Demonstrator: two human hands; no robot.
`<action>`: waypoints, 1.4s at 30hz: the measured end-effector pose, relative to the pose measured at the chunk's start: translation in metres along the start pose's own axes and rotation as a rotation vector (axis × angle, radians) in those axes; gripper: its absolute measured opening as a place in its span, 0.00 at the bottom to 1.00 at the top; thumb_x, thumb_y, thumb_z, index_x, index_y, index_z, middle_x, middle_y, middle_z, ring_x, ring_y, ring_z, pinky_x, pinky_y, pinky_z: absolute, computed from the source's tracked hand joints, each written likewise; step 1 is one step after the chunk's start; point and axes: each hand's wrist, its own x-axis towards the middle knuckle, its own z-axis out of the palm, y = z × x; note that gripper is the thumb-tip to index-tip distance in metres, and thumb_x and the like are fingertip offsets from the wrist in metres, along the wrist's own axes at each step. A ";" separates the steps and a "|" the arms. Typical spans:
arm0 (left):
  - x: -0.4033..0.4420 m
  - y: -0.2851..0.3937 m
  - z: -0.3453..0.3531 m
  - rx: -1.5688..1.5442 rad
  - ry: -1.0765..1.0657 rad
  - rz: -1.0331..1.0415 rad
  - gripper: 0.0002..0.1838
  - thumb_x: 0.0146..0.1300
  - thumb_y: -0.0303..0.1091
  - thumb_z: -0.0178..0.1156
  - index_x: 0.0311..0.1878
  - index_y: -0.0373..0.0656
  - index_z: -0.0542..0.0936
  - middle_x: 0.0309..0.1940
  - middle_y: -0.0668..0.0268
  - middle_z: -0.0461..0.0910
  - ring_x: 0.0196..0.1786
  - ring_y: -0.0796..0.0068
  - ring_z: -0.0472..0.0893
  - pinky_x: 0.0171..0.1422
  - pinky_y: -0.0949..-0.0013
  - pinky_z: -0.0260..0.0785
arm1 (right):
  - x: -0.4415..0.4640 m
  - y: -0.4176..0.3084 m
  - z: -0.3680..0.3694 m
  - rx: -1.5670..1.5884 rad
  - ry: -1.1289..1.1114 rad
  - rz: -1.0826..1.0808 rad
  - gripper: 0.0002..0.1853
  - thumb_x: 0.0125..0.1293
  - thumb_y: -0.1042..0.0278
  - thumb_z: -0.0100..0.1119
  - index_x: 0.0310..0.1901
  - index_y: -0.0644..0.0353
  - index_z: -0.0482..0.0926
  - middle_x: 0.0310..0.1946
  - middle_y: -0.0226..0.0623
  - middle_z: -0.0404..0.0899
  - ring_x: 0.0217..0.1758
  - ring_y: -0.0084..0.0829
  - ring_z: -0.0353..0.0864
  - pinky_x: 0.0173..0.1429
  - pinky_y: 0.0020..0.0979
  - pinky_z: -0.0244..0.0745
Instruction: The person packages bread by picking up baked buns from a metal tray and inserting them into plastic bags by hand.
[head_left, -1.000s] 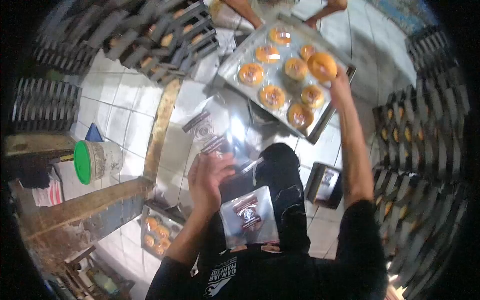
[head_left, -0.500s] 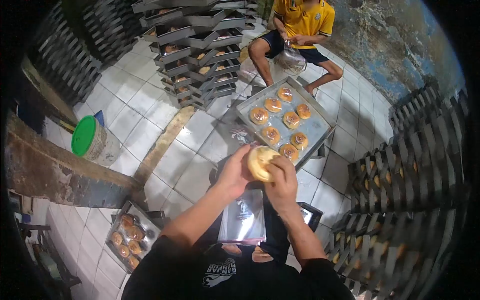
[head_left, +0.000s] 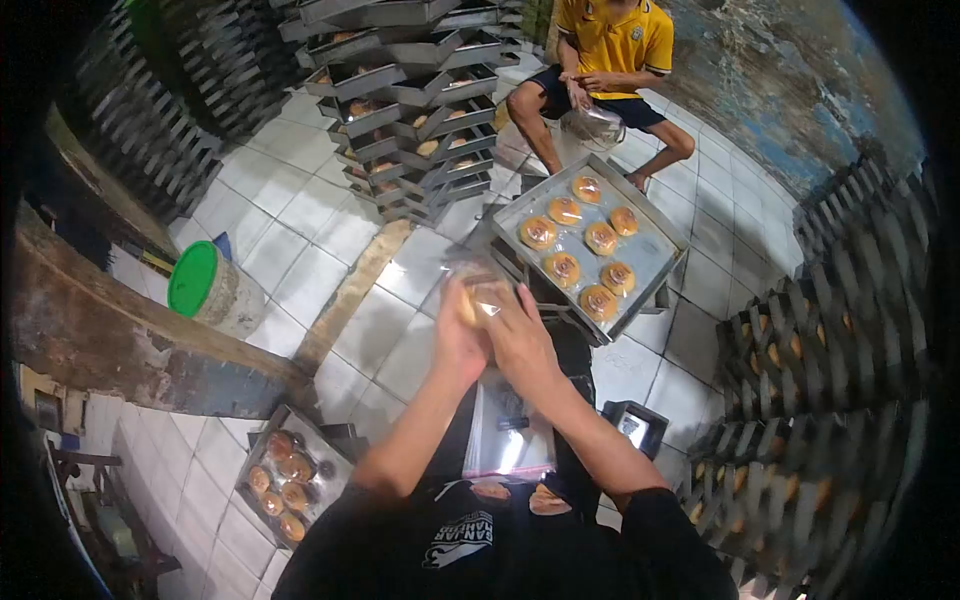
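Between my two hands is a round bun (head_left: 478, 301) with clear shiny plastic around it. My left hand (head_left: 460, 335) is closed on the bun's left side. My right hand (head_left: 523, 345) is closed over its right side, fingers pressed on the plastic; its fingertips are partly hidden. A stack of clear plastic bags (head_left: 510, 440) lies on my lap beneath my wrists. In front and to the right, a metal tray (head_left: 655, 245) carries several golden buns (head_left: 600, 238) in clear wrappers.
A person (head_left: 610, 60) in a yellow shirt sits beyond the tray, holding clear plastic. Stacked trays of buns (head_left: 410, 120) stand ahead, and more stacks (head_left: 800, 340) at right. A green-lidded bucket (head_left: 193, 280) and a smaller tray of buns (head_left: 335, 460) are at left.
The bare bun held up before is now in clear plastic, lower between my hands. My right hand has closed in toward my left. The view has shifted slightly.
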 end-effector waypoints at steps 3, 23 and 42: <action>0.002 -0.034 0.024 0.197 0.252 0.134 0.21 0.78 0.47 0.56 0.67 0.47 0.70 0.62 0.64 0.77 0.64 0.67 0.78 0.70 0.58 0.72 | 0.009 0.016 -0.008 -0.107 -0.154 0.080 0.22 0.63 0.77 0.58 0.61 0.62 0.76 0.62 0.44 0.78 0.71 0.45 0.75 0.81 0.58 0.56; 0.010 0.004 -0.004 0.125 0.424 -0.008 0.37 0.80 0.65 0.33 0.66 0.42 0.74 0.63 0.53 0.78 0.65 0.52 0.78 0.70 0.41 0.71 | -0.032 -0.025 -0.061 1.430 -0.435 0.385 0.15 0.69 0.71 0.67 0.44 0.59 0.66 0.46 0.38 0.75 0.42 0.27 0.78 0.45 0.27 0.74; -0.022 0.020 0.010 1.032 0.315 0.298 0.15 0.79 0.36 0.55 0.48 0.33 0.85 0.41 0.64 0.87 0.47 0.79 0.83 0.55 0.70 0.75 | 0.002 0.007 -0.032 0.355 0.178 0.385 0.18 0.77 0.63 0.58 0.32 0.70 0.78 0.23 0.31 0.73 0.27 0.23 0.69 0.33 0.33 0.66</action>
